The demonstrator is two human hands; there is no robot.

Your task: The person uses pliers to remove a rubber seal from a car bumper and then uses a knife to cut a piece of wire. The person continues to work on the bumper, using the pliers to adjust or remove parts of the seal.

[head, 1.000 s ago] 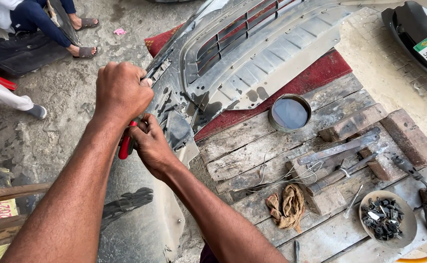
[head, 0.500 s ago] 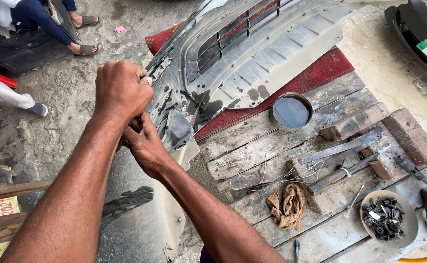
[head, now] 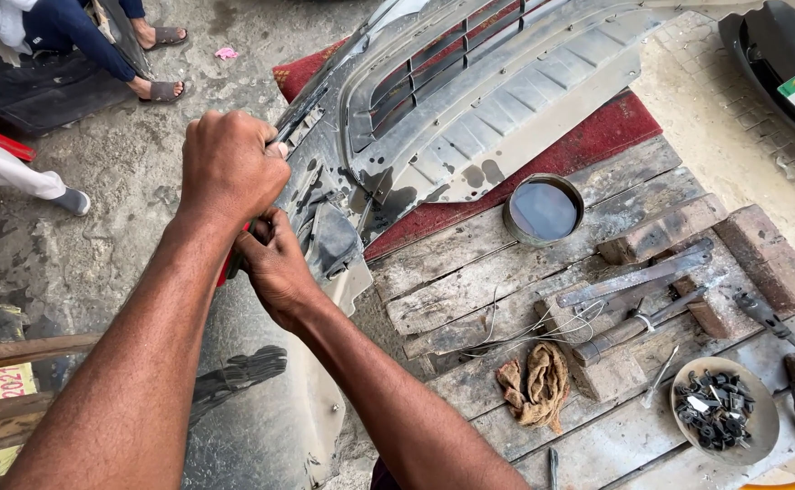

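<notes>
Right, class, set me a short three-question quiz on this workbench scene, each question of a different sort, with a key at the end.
1. True or false: the shallow bowl near the bench's corner holds small dark clips.
2. Multiple choice: the round tin sits on
A. the bare ground
B. the wooden bench, at the edge of the red mat
C. the rag
3. Fill in: the left hand grips the edge of the grey car ______, and the right hand holds a red-handled tool just below it.

Key: 1 true; 2 B; 3 bumper.
</notes>
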